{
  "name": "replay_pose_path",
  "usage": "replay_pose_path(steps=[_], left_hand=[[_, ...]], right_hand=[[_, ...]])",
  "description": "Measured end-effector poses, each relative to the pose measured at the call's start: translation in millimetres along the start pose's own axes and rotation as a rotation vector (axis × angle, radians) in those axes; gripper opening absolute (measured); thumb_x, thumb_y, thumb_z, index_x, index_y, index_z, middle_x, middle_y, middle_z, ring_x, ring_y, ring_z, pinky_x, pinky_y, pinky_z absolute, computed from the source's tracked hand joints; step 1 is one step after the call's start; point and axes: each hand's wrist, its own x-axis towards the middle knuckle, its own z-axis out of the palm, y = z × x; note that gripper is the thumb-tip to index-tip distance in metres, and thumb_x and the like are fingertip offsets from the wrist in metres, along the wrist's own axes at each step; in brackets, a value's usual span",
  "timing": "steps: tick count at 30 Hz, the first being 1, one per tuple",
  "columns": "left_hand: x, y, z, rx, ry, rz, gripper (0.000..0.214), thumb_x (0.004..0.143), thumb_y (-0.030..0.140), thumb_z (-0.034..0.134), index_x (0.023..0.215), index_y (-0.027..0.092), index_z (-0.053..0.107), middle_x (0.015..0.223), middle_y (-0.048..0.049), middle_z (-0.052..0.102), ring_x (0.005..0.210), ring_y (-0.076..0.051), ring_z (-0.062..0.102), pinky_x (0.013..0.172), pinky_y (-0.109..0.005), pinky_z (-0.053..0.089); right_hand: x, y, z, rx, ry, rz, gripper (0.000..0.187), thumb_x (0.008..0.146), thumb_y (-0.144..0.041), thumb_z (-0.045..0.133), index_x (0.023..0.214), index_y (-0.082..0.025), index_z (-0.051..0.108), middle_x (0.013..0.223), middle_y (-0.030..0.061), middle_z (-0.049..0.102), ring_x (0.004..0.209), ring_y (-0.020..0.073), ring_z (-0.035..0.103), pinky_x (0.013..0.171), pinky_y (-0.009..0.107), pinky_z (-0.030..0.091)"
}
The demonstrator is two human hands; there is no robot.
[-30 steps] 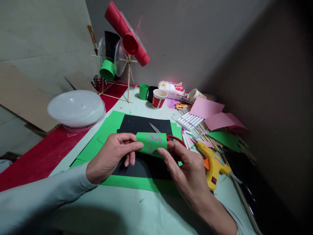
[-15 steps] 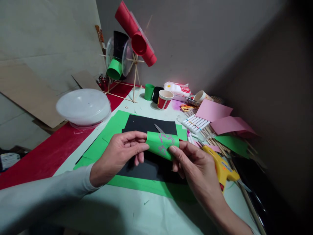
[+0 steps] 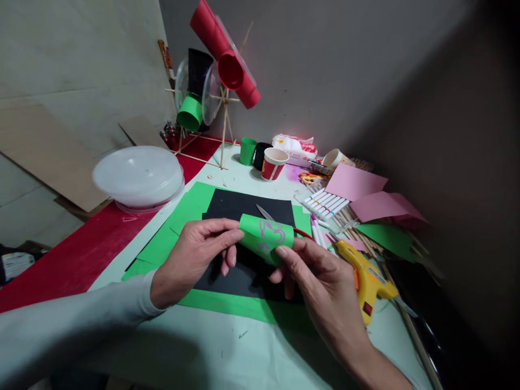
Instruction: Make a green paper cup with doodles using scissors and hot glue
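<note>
Both hands hold a small green paper roll (image 3: pixel 266 236) with pink scribbles on it, just above a black sheet (image 3: pixel 244 238) that lies on green sheets (image 3: pixel 187 208). My left hand (image 3: pixel 195 254) pinches the roll's left end between thumb and fingers. My right hand (image 3: pixel 320 281) grips its right end with thumb on top. Behind the roll lie scissors (image 3: pixel 265 212) with a red handle, mostly hidden by the roll.
A yellow glue gun (image 3: pixel 368 279) lies right of my right hand. Markers (image 3: pixel 327 203), pink papers (image 3: pixel 365 192) and wooden sticks lie at the right. Paper cups (image 3: pixel 274 162) stand behind. A clear plastic lid (image 3: pixel 138 176) sits left. A stick wheel with red and green tubes (image 3: pixel 221 65) stands at the back.
The roll has been turned slightly in my fingers and my right thumb has shifted along it. The view has drifted a little to the left.
</note>
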Motion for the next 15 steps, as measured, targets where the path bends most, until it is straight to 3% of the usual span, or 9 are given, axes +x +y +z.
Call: replay_pose_path(steps=[12, 15], left_hand=[[2.7, -6.2, -3.2, -0.081, -0.038, -0.042, 0.015, 0.088, 0.029, 0.071, 0.085, 0.015, 0.066, 0.050, 0.0034, 0.065, 0.040, -0.008, 0.055, 0.044, -0.017, 0.041], [2.7, -4.4, -3.0, -0.126, -0.027, -0.076, 0.018, 0.085, 0.030, 0.074, 0.082, 0.015, 0.066, 0.049, 0.0019, 0.064, 0.041, -0.008, 0.053, 0.043, -0.017, 0.040]], right_hand=[[-3.6, 7.2, 0.7, -0.189, -0.113, -0.147, 0.022, 0.101, -0.035, 0.056, 0.094, -0.018, 0.069, 0.062, 0.0013, 0.073, 0.046, 0.0112, 0.058, 0.045, 0.021, 0.045], [-3.9, 8.8, 0.7, -0.189, -0.151, -0.151, 0.022, 0.099, -0.033, 0.060, 0.108, -0.015, 0.068, 0.068, 0.0023, 0.073, 0.052, 0.0127, 0.062, 0.049, 0.022, 0.048]])
